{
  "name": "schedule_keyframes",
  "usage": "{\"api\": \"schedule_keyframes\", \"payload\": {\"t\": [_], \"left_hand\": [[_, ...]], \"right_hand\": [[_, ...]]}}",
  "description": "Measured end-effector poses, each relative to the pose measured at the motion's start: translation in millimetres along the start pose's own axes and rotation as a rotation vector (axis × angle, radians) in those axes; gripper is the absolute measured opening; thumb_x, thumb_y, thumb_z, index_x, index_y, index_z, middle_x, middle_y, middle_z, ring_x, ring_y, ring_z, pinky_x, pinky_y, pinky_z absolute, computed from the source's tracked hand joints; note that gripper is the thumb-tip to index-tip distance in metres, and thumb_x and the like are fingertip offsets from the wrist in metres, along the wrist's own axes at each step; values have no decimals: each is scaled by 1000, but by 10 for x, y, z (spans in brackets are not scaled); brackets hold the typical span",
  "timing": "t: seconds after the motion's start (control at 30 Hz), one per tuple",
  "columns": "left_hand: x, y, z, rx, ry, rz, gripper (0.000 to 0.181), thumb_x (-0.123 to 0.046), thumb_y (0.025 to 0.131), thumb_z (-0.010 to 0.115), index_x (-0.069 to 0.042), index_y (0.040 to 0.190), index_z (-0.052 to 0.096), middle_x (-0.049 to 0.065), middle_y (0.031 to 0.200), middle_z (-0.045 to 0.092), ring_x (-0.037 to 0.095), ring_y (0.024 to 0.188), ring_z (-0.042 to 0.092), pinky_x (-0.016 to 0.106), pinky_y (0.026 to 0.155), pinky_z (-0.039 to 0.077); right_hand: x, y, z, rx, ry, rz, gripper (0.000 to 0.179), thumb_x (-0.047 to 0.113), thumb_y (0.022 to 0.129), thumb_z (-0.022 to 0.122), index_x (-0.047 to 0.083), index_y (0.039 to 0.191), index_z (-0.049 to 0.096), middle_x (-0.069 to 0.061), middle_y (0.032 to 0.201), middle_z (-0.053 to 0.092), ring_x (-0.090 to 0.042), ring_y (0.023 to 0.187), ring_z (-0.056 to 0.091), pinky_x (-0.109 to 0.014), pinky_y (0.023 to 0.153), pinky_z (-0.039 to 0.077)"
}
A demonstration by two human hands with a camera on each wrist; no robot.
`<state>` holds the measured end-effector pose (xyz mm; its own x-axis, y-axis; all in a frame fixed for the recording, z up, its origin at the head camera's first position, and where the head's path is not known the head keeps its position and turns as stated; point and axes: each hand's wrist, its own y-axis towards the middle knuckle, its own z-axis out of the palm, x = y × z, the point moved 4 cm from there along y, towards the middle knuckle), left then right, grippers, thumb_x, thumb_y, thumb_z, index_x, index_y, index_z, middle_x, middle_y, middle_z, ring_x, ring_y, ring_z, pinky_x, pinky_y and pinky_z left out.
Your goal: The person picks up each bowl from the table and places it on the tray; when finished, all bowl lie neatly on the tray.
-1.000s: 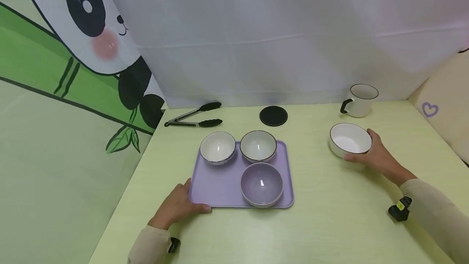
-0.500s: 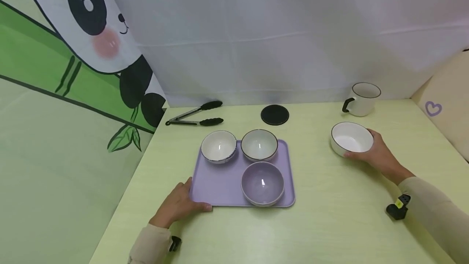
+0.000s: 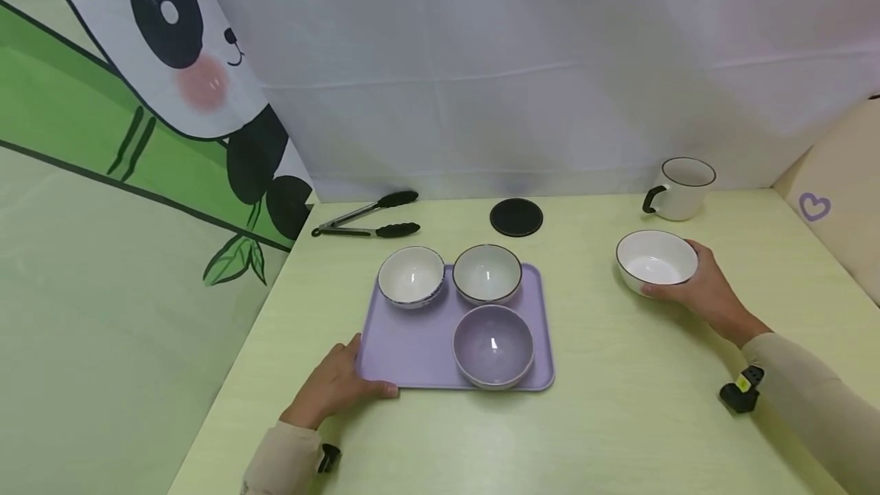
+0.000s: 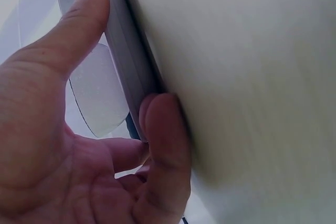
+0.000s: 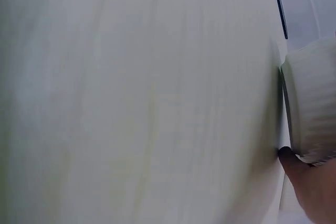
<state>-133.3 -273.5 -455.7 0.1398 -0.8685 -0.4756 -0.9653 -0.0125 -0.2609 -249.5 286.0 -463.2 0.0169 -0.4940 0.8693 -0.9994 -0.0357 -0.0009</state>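
Note:
In the head view my left hand (image 3: 337, 383) grips the front left corner of a lilac rectangular tray (image 3: 412, 361). Up close in the left wrist view, its thumb lies along the tray edge and its fingers curl at the side. Three bowls sit on the tray: a white bowl (image 3: 411, 276) with a speckled rim, a dark-rimmed white bowl (image 3: 486, 273) and a purple bowl (image 3: 493, 346) at the front. To the right, my right hand (image 3: 703, 292) holds a wide white bowl (image 3: 656, 260) with a thin dark rim by its right side, close over the table.
Black-tipped tongs (image 3: 364, 216) lie spread at the back left. A round black coaster (image 3: 516, 217) is behind the tray. At the back right stands a white mug (image 3: 681, 188) with a black handle, just behind the held bowl. A white cloth (image 3: 481, 82) hangs along the table's back edge.
The bowl in my right hand has shifted slightly left, the forearm moving with it. My left hand and the tray stay in place.

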Motion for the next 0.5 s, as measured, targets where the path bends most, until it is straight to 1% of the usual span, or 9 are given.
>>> {"api": "schedule_keyframes", "payload": {"t": [0.1, 0.2, 0.37, 0.5], "left_hand": [[5, -6, 2, 0, 2, 0, 118, -57, 59, 92, 6, 146, 42, 17, 106, 56, 26, 93, 55, 50, 92, 46], [11, -8, 6, 0, 3, 0, 119, -57, 59, 92, 7, 146, 41, 17, 107, 56, 26, 94, 55, 50, 92, 46], [-2, -15, -7, 2, 4, 0, 119, -57, 59, 92, 8, 146, 41, 17, 109, 56, 26, 94, 55, 50, 92, 46], [-25, -21, -21, 9, 10, 5, 121, -55, 60, 92, 10, 147, 38, 19, 110, 56, 27, 95, 55, 51, 92, 45]], "right_hand": [[8, -5, 1, 1, -10, 0, 113, 27, 82, 86, -8, 155, 7, -33, 149, 27, -45, 129, 36, -47, 101, 32], [18, -21, 10, 12, -12, 2, 113, 28, 82, 86, -9, 155, 8, -32, 149, 27, -44, 129, 37, -45, 99, 33], [42, -40, 24, 11, -4, -5, 110, 28, 83, 85, -8, 155, 11, -30, 149, 30, -42, 128, 38, -34, 96, 34], [84, -48, 22, 1, 4, -17, 109, 28, 83, 85, -7, 155, 12, -29, 149, 30, -41, 128, 39, -31, 95, 34]]}}
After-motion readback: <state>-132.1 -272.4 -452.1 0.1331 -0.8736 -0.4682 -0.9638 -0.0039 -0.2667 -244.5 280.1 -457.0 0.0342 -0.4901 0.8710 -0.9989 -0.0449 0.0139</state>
